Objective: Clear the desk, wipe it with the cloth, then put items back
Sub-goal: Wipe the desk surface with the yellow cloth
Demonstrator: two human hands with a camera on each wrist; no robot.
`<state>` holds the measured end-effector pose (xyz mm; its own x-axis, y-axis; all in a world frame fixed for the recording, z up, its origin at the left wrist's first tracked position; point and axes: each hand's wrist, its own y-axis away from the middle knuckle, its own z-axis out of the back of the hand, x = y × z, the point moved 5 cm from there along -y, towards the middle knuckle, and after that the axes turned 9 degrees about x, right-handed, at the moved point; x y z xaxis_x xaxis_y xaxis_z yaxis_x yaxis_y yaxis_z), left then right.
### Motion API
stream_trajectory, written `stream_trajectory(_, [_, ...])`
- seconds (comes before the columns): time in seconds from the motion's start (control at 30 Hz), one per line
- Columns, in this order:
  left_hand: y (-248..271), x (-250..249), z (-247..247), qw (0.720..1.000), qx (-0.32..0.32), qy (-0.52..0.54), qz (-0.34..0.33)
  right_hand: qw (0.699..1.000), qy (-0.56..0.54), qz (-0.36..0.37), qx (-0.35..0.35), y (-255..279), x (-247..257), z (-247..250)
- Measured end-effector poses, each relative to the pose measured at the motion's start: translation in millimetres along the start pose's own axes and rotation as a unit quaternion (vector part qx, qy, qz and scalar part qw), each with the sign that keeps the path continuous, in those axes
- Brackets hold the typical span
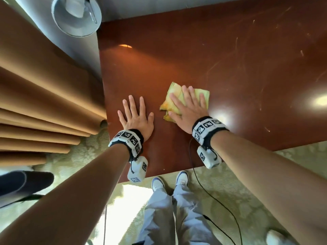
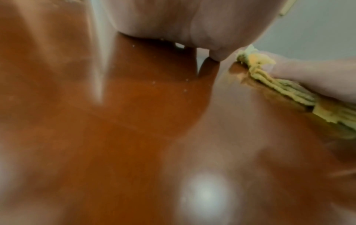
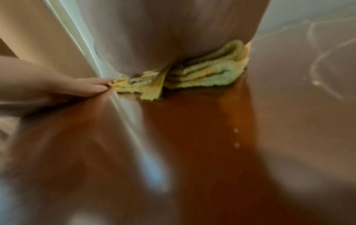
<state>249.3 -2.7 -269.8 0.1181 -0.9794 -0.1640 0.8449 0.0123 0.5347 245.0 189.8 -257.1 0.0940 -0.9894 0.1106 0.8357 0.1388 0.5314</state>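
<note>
The cloth (image 1: 187, 101), a folded yellow-green one, is lying on the red-brown desk (image 1: 221, 55) near its front-left corner, pinned flat under the right hand (image 1: 188, 108). That hand is pressing down with straight, spread fingers, palm on the fabric, so it is gripping nothing, only bearing on the cloth. The left hand (image 1: 135, 117) is resting just beside it on bare wood, fingers straight and fanned, holding nothing, seemingly bracing the lean.

As I judge it, the wiping is under way, and the risks are these: the loose folds showing at the near edge in the right wrist view are likely to unfold or bunch if the palm is sliding without pinching them, leaving streaks or missed strips. Small pale specks near both hands may be getting pushed about rather than lifted. Faint scratch-like marks farther right are still waiting. The cable (image 1: 203, 184) hanging off the right wrist could be snagging the desk edge on a long sweep
</note>
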Motion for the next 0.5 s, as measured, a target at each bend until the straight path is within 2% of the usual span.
stream_trajectory(0.07, [1, -3, 0, 1.0, -0.001, -0.003, 0.001, 1.0, 0.002, -0.012, -0.01, -5, 1, -2])
stream_trajectory(0.2, [-1, -5, 3, 1.0, -0.024, -0.003, -0.002, 0.999, -0.012, -0.014, -0.04, 19, 19, -13])
stream_trajectory(0.37, [1, -4, 0, 1.0, -0.007, -0.001, -0.007, 0.999, -0.005, 0.044, 0.015, 80, 60, -55])
stream_trajectory(0.5, [1, -4, 0, 0.999, -0.032, 0.002, -0.01, 0.998, -0.008, 0.058, 0.022, 84, 62, -61])
